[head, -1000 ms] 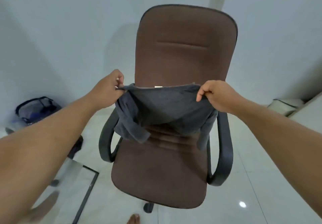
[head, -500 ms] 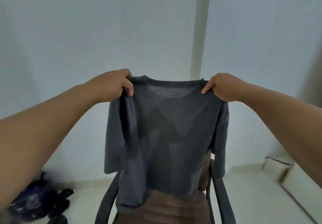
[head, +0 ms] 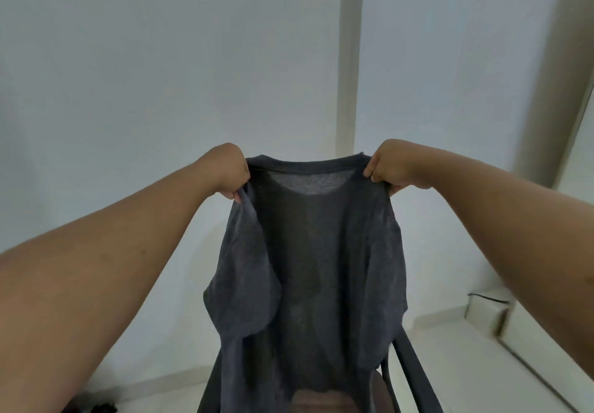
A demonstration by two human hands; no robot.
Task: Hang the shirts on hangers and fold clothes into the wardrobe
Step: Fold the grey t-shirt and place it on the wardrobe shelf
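Dark grey t-shirt (head: 316,268) was held up in the air against the pale wall (head: 160,75), right over a brown chair (head: 408,377). Left hand (head: 226,170) pinched one shoulder, right hand (head: 393,167) pinched the other, collar stretched between them, sleeves hanging loose.

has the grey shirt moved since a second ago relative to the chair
Yes. The grey shirt has gone up: it was bunched low over the chair seat, and now hangs full length from both hands, hem near the seat.
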